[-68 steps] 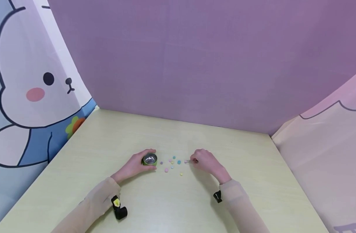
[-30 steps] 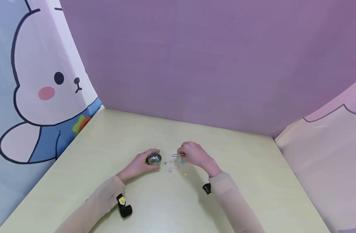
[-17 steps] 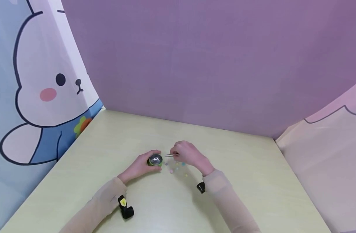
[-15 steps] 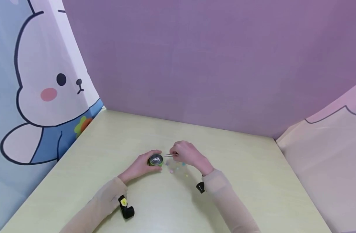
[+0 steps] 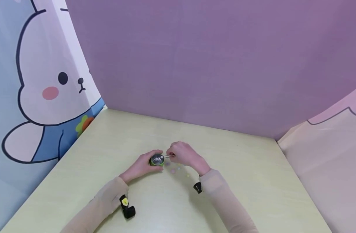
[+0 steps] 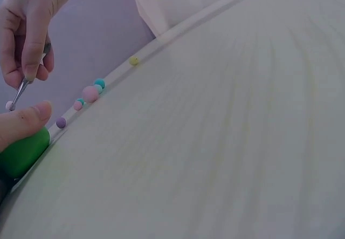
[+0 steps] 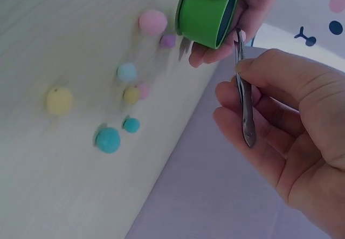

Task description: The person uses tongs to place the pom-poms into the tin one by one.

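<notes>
My left hand (image 5: 141, 165) grips a small green cup (image 7: 205, 15) with a shiny metal inside, thumb and fingers on opposite sides. It stands upright on the table in the head view. Between thumb and fingers, my right hand (image 5: 183, 153) pinches metal tweezers (image 7: 246, 101). A tiny pale pink pom-pom (image 7: 242, 35) is at the tweezers' tips, at the cup's rim. Loose pom-poms lie right of the cup: a pink one (image 7: 153, 22), a purple one (image 7: 167, 40), a light blue one (image 7: 127, 72), a teal one (image 7: 108, 140), and several others.
Pale wood-look table (image 5: 154, 200) lies under both hands. A purple cloth (image 5: 189, 64) rises behind it, with a cartoon-printed cloth (image 5: 35, 97) at left and a pale pink one (image 5: 326, 155) at right. Black cameras (image 5: 128, 208) sit at the wrists.
My right hand has moved left with the tweezers and pom-pom, from the scattered pom-poms to the cup's rim. My left hand keeps hold of the cup. The head view has shifted slightly.
</notes>
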{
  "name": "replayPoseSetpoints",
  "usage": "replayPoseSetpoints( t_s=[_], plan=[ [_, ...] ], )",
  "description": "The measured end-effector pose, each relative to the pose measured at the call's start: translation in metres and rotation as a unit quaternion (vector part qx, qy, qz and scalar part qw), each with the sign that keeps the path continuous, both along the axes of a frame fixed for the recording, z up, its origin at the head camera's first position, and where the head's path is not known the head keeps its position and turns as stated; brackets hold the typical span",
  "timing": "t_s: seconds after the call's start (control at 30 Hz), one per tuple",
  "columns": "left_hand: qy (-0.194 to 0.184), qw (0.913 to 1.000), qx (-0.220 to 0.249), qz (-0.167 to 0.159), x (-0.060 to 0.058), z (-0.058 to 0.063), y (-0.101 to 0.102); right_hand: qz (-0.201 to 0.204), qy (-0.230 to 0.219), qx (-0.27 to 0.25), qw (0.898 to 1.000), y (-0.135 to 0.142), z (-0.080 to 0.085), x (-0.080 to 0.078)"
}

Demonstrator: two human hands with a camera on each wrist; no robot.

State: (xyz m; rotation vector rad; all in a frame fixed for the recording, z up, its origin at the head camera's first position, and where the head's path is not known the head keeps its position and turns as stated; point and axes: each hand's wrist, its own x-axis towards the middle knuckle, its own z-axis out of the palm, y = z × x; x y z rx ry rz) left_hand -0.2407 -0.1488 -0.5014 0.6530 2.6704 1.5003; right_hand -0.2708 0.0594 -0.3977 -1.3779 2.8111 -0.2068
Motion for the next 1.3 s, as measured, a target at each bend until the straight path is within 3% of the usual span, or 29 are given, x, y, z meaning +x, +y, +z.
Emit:
replayPoseSetpoints(
  t_s=[0.33, 0.8, 1.3],
  plan=[
    [-0.01, 0.9999, -0.002, 0.003, -0.002, -0.004, 0.0, 0.014, -0.01, -0.005, 1.0, -0.005, 0.0, 0.002],
    [0.002, 1.0, -0.005, 0.0, -0.001, -0.001, 0.001, 0.002, -0.028, -0.011, 1.0, -0.002, 0.003, 0.004],
    [0.007, 1.0, -0.004, 0.003, -0.001, -0.002, 0.003, -0.037, -0.009, -0.027, 0.999, 0.03, 0.003, 0.006]
  ],
)
